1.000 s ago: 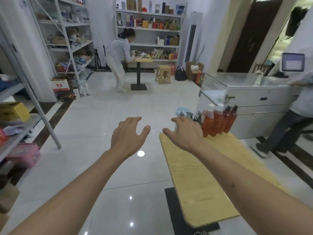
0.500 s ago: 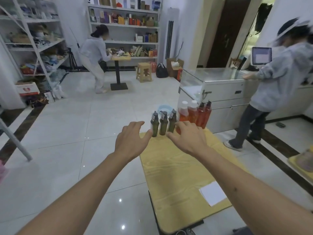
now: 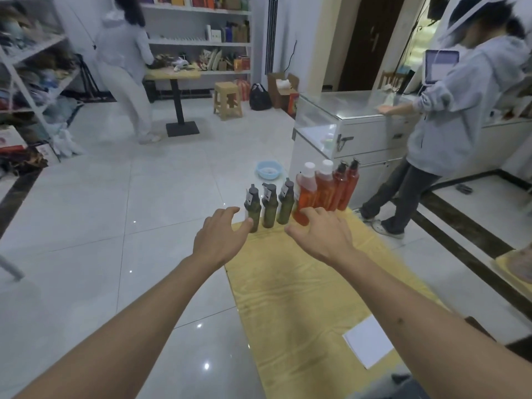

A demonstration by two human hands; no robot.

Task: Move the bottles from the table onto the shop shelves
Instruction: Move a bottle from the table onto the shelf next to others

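Note:
Three dark green pump bottles (image 3: 269, 208) stand in a row at the far end of the yellow wooden table (image 3: 299, 289). To their right stand orange bottles (image 3: 308, 191), two white-capped and two with black pumps (image 3: 347, 185). My left hand (image 3: 220, 240) is stretched out with relaxed fingers, its thumb tip at the base of the leftmost green bottle. My right hand (image 3: 319, 234) hovers open in front of the nearest orange bottle. Neither hand holds anything.
A white paper (image 3: 367, 341) lies on the table's near right. A white glass counter (image 3: 345, 131) stands behind, with a person (image 3: 449, 116) leaning on it. Shelves (image 3: 31, 82) line the left and back wall (image 3: 201, 38); another person (image 3: 126, 64) stands there. A blue bowl (image 3: 268, 169) sits on the floor.
The view has swung right and moved toward the table. Both hands have come closer to the bottles, and the green bottles have come into view.

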